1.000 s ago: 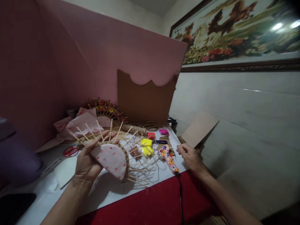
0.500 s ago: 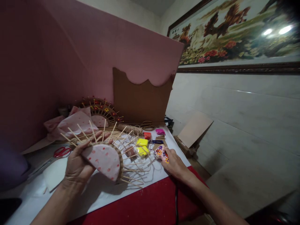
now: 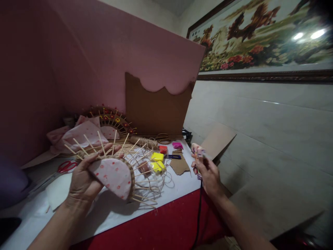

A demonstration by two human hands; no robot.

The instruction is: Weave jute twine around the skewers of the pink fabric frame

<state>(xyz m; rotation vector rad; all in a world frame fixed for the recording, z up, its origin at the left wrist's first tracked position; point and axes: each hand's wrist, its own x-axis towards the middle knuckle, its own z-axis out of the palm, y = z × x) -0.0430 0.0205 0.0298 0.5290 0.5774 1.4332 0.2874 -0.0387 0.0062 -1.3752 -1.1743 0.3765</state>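
Observation:
My left hand (image 3: 84,182) is closed around the straight edge of a half-round craft piece (image 3: 114,177), covered in pink cloth with red spots. Thin wooden sticks fan out from its rope-trimmed curved edge. Off the table's right side, my right hand (image 3: 210,175) grips a floral-patterned glue gun (image 3: 198,151), raised and partly blurred. A black cord (image 3: 199,211) hangs down from it. Below and left of that hand lies a torn piece of cardboard (image 3: 180,165) on the white table covering.
Yellow clay packets (image 3: 157,161), a blue cutter (image 3: 174,157), a twine roll (image 3: 143,141) and red scissors (image 3: 67,166) lie on the table. A decorated fan-shaped piece (image 3: 114,119) stands behind with pink cloth (image 3: 83,133). Tall brown cardboard (image 3: 156,111) closes the back.
My right hand has lifted the glue gun from over the cardboard and moved it right and up, uncovering the cardboard piece. My left hand with the half-round piece has shifted slightly left.

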